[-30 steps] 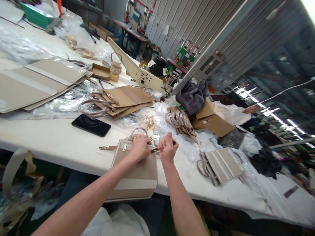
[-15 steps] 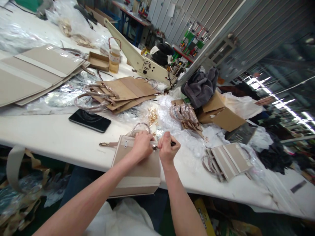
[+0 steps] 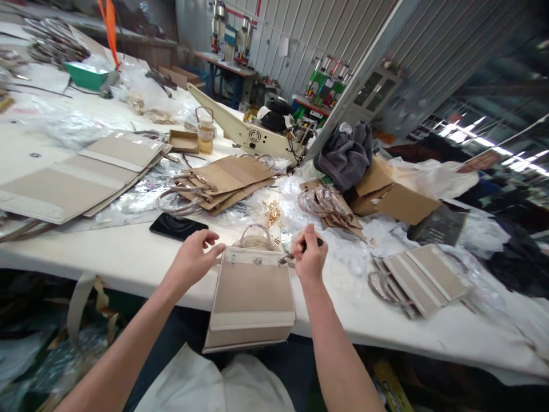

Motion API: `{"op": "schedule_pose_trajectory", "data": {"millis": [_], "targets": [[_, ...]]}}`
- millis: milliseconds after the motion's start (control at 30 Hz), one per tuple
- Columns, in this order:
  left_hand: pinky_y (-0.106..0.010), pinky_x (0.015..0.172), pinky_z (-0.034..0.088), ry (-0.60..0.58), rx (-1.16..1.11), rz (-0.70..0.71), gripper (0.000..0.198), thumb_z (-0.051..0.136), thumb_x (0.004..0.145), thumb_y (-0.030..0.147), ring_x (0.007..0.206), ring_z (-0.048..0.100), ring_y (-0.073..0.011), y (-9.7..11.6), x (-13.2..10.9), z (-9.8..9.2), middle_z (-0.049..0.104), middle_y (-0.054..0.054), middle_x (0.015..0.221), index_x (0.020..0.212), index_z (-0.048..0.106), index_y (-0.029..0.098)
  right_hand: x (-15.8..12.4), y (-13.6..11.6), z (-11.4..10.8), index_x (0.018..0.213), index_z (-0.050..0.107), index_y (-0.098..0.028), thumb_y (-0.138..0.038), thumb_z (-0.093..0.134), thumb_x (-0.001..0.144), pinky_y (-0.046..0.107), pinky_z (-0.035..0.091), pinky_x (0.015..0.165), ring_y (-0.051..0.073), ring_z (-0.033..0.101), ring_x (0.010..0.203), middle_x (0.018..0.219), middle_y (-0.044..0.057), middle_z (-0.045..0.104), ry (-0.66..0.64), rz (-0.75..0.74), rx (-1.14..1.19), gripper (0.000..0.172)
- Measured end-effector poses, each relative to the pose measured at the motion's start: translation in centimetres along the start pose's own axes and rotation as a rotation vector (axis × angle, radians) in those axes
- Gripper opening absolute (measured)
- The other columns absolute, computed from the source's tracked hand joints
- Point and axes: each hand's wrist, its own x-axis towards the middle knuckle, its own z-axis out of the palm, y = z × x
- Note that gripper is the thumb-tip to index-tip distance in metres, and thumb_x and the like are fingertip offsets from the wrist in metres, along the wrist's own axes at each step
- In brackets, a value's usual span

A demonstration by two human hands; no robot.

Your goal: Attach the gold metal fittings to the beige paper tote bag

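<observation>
In front of me a beige handbag (image 3: pixel 255 292) lies at the table's near edge, partly overhanging it. Small metal fittings show along its top, and a wrapped handle (image 3: pixel 256 232) stands beyond. My right hand (image 3: pixel 312 260) is closed around a dark-handled screwdriver (image 3: pixel 286 259), its metal shaft pointing left at the bag's upper right corner. By the upper left corner is my left hand (image 3: pixel 193 260), fingers loosely curled and apart, nothing visible in them. Whether its fingertips touch the bag or the strap there, I cannot tell.
Small gold-coloured hardware (image 3: pixel 273 213) lies beyond the bag. A black phone (image 3: pixel 174 226) is behind my left hand. Brown bags (image 3: pixel 234 174), flat beige panels (image 3: pixel 86 177) and another beige bag (image 3: pixel 429 277) lie around, with plastic wrap, a bottle (image 3: pixel 205 134) and a cardboard box (image 3: pixel 403 200).
My left hand has left the bag's top and moved left to its corner, uncovering the middle metal fitting. The right hand still holds the screwdriver near the right corner. The view has shifted.
</observation>
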Motion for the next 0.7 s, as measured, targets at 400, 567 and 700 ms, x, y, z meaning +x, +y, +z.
{"op": "schedule_pose_trajectory", "data": {"millis": [400,567,700], "targets": [[-0.037,0.078,0.047,-0.136,-0.238,-0.025,0.03,0.067,0.079,0.041,0.082,0.064,-0.0235,-3.1,-0.5,3.8,0.073,-0.006,0.087,0.096,0.076,0.017,-5.0,3.1,9.6,0.056,0.045,-0.024,-0.054,0.067,0.109,0.033,0.03,0.046,0.012,0.042,0.044,0.051,-0.005,0.042,-0.203,-0.111,-0.056,0.065],[-0.035,0.074,0.046,-0.141,-0.299,-0.026,0.023,0.068,0.078,0.036,0.078,0.064,-0.0222,-3.3,-0.3,3.7,0.071,-0.004,0.081,0.089,0.073,0.017,-5.4,4.7,10.9,0.056,0.048,-0.024,-0.051,0.065,0.111,0.034,0.029,0.048,0.012,0.043,0.045,0.051,-0.005,0.044,-0.214,-0.1,-0.096,0.064],[-0.034,0.072,0.044,-0.139,-0.307,-0.034,0.018,0.069,0.079,0.033,0.076,0.063,-0.0203,-3.4,-0.3,3.8,0.07,-0.003,0.081,0.088,0.072,0.018,-5.4,5.4,11.1,0.056,0.048,-0.024,-0.05,0.067,0.11,0.034,0.028,0.047,0.012,0.042,0.044,0.05,-0.005,0.043,-0.206,-0.089,-0.064,0.063]]}}
